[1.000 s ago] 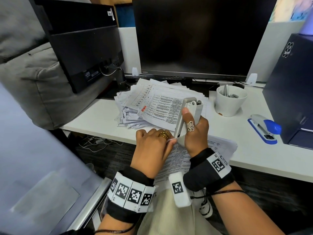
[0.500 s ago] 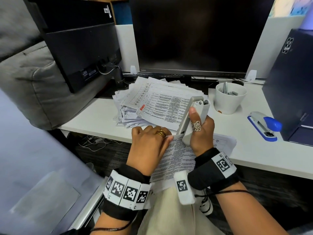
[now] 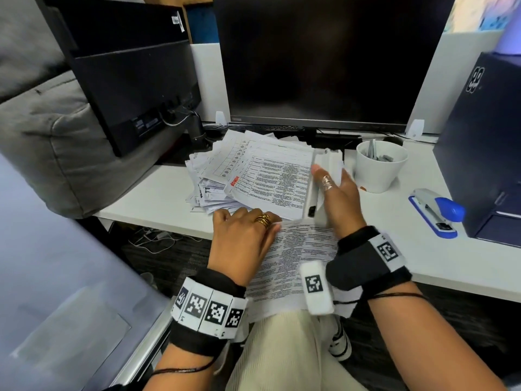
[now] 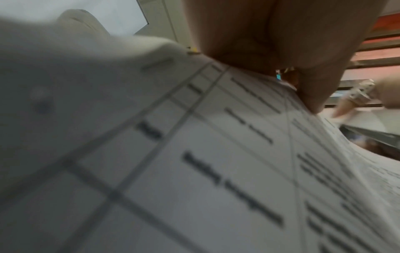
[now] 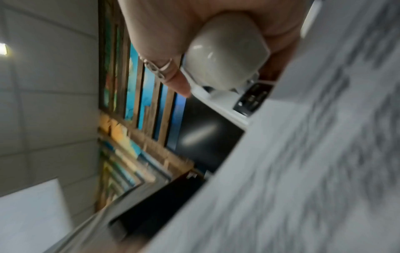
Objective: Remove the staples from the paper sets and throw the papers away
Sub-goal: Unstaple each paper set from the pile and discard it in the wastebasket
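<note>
The paper set (image 3: 293, 266) lies over the bench (image 3: 158, 198) edge onto the person's lap, its long axis running from lap toward the monitor. The left hand (image 3: 242, 244) pinches its top corner. Just right, the right hand (image 3: 335, 198), fingers wrapped round the white staple remover (image 3: 318, 187), has lifted off the sheet since a second ago; the tool stands near-upright, nose down.

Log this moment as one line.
left hand: holds paper set | right hand: grips white staple remover | pile: on desk
</note>
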`<state>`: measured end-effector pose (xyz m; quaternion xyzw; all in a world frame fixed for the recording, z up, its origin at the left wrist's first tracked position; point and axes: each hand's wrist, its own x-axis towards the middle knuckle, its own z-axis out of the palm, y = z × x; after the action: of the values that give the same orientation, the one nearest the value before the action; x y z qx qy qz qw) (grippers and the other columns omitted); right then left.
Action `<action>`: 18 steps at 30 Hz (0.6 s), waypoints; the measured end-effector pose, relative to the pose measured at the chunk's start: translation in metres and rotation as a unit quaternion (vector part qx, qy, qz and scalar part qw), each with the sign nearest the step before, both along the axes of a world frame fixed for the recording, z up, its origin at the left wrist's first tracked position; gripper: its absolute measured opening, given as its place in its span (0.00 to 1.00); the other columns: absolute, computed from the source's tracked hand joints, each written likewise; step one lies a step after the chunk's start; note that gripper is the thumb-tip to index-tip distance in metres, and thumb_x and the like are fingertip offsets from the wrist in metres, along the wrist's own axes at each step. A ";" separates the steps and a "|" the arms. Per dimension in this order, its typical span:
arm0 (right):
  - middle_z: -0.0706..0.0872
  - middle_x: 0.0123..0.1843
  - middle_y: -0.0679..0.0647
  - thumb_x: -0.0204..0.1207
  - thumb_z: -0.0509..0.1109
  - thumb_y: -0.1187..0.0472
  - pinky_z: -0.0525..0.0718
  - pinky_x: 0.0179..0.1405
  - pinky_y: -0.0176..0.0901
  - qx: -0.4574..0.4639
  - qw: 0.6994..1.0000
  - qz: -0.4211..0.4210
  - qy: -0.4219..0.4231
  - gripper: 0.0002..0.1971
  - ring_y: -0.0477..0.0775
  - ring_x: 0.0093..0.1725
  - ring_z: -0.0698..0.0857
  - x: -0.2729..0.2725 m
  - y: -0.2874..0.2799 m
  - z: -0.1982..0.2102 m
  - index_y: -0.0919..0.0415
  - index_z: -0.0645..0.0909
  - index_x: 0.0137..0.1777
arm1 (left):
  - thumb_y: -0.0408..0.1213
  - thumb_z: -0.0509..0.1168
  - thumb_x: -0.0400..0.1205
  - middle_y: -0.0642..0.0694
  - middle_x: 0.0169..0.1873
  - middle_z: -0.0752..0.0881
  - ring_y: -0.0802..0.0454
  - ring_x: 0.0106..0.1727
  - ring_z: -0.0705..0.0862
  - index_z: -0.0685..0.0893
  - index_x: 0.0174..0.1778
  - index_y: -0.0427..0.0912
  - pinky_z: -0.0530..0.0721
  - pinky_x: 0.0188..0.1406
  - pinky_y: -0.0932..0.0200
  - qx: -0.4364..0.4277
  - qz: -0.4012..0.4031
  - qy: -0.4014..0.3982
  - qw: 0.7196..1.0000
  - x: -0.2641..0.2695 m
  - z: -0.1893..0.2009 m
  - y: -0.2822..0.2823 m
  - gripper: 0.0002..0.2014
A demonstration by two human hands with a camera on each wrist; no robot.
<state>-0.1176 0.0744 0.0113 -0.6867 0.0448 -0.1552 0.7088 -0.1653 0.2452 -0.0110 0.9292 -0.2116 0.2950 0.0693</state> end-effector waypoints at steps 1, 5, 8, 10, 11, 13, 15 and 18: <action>0.81 0.51 0.50 0.79 0.66 0.58 0.77 0.48 0.42 0.003 0.999 -0.021 0.024 0.16 0.50 0.52 0.80 0.006 -0.014 0.002 0.59 0.71 0.64 | 0.52 0.52 0.82 0.56 0.35 0.86 0.52 0.35 0.82 0.86 0.45 0.55 0.58 0.38 0.54 0.001 0.000 0.001 1.000 0.001 0.000 0.000 0.16; 0.75 0.53 0.55 0.77 0.63 0.64 0.71 0.45 0.43 -0.104 0.975 -0.078 0.178 0.21 0.58 0.58 0.75 0.018 -0.082 0.001 0.65 0.61 0.67 | 0.52 0.51 0.82 0.56 0.35 0.86 0.51 0.36 0.82 0.86 0.47 0.56 0.59 0.39 0.54 0.023 0.000 -0.007 1.000 0.004 -0.002 0.001 0.17; 0.82 0.57 0.64 0.76 0.67 0.53 0.69 0.44 0.43 -0.330 0.902 -0.079 0.267 0.19 0.61 0.50 0.77 0.018 -0.115 -0.018 0.68 0.77 0.58 | 0.52 0.52 0.82 0.56 0.34 0.86 0.51 0.36 0.82 0.86 0.47 0.56 0.59 0.40 0.53 0.033 0.009 -0.016 0.999 0.004 -0.003 0.001 0.17; 0.86 0.48 0.66 0.75 0.68 0.45 0.69 0.37 0.43 -0.412 0.867 -0.085 0.267 0.21 0.63 0.46 0.80 0.021 -0.124 -0.035 0.66 0.81 0.42 | 0.51 0.52 0.82 0.56 0.34 0.86 0.51 0.36 0.82 0.86 0.46 0.55 0.59 0.40 0.53 0.035 0.012 -0.020 0.999 0.003 -0.004 -0.001 0.16; 0.86 0.45 0.66 0.75 0.67 0.43 0.68 0.36 0.42 -0.432 0.857 -0.091 0.265 0.22 0.64 0.47 0.82 0.022 -0.126 -0.041 0.65 0.80 0.38 | 0.51 0.53 0.82 0.56 0.34 0.86 0.51 0.36 0.82 0.86 0.45 0.55 0.60 0.40 0.53 0.035 0.012 -0.021 0.999 0.003 -0.005 -0.003 0.16; 0.86 0.43 0.66 0.77 0.65 0.44 0.67 0.38 0.42 -0.454 0.848 -0.101 0.254 0.22 0.64 0.48 0.83 0.023 -0.125 -0.045 0.66 0.79 0.36 | 0.51 0.53 0.81 0.55 0.33 0.86 0.50 0.35 0.82 0.87 0.44 0.54 0.59 0.39 0.54 0.035 0.010 -0.024 0.999 0.002 -0.005 -0.005 0.16; 0.85 0.43 0.65 0.80 0.64 0.47 0.69 0.36 0.44 -0.470 0.840 -0.088 0.256 0.21 0.64 0.52 0.83 0.023 -0.125 -0.046 0.67 0.82 0.39 | 0.51 0.53 0.81 0.55 0.33 0.85 0.50 0.35 0.82 0.87 0.45 0.54 0.59 0.39 0.54 0.034 0.010 -0.025 0.999 0.001 -0.006 -0.005 0.16; 0.84 0.63 0.63 0.80 0.64 0.47 0.74 0.58 0.43 -0.467 0.861 -0.086 0.181 0.23 0.62 0.65 0.80 0.014 -0.118 -0.036 0.65 0.82 0.63 | 0.51 0.54 0.81 0.55 0.34 0.86 0.51 0.35 0.82 0.86 0.45 0.55 0.59 0.39 0.54 0.035 0.019 -0.030 0.999 -0.001 -0.007 0.000 0.15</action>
<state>-0.1032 -0.0434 -0.0244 -0.9468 0.1530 -0.0909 0.2682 -0.1659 0.2455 -0.0177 0.9257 -0.2062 0.3162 0.0248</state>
